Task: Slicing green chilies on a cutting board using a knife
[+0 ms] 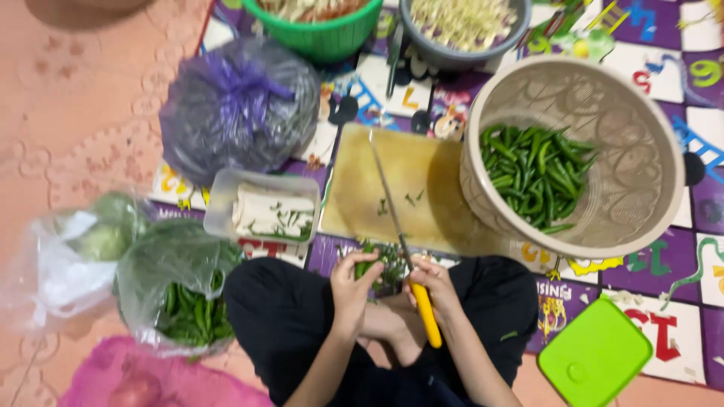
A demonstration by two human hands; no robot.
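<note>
I sit cross-legged on a floor mat. My right hand grips the yellow handle of a long knife; its blade reaches out over the wooden cutting board. My left hand pinches a green chili just in front of my lap, beside a small heap of green stems. A beige basket to the right of the board holds several green chilies.
A clear tub of stems and paper lies left of the board. Plastic bags of green chilies, pale vegetables and a purple tied bag are at left. A green basket, a grey bowl, a lime lid.
</note>
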